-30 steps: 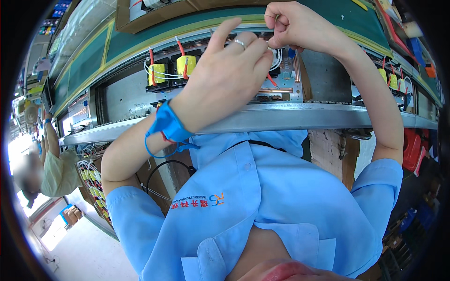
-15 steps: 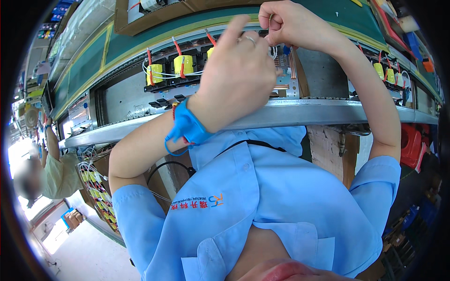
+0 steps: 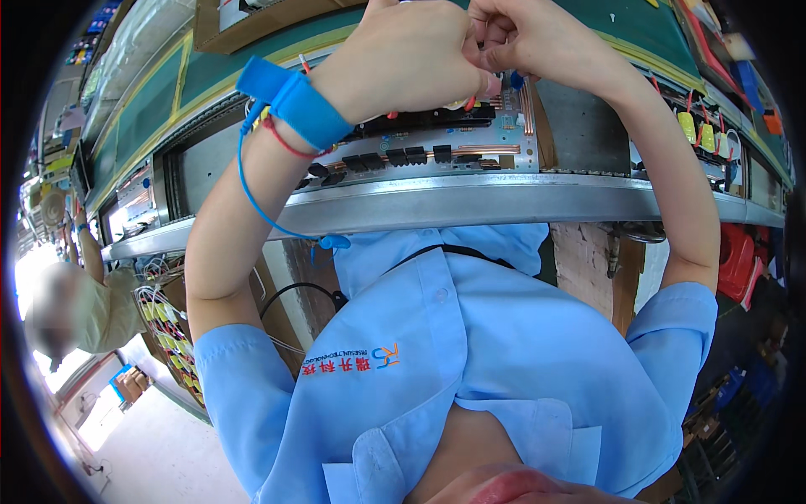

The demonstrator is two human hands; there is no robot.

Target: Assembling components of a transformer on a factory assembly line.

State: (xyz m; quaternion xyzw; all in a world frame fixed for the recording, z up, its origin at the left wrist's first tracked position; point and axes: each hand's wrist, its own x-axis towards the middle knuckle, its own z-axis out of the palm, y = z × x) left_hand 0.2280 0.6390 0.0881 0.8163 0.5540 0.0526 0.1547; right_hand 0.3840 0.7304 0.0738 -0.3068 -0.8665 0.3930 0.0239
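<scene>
Your left hand (image 3: 403, 55) and right hand (image 3: 537, 38) meet, fingers curled tight, pinching small pink and blue parts (image 3: 502, 82) between them; I cannot tell which hand grips them. They hang just above the circuit board (image 3: 470, 143) on the metal conveyor rail (image 3: 470, 202).

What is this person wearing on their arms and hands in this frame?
Both hands are bare, with no gloves. The left hand has a blue wrist strap at the wrist, with a thin red band beside it and a blue coiled cord hanging from it. The right hand shows nothing at the wrist. Both forearms are uncovered; short light-blue shirt sleeves end above the elbows.
</scene>
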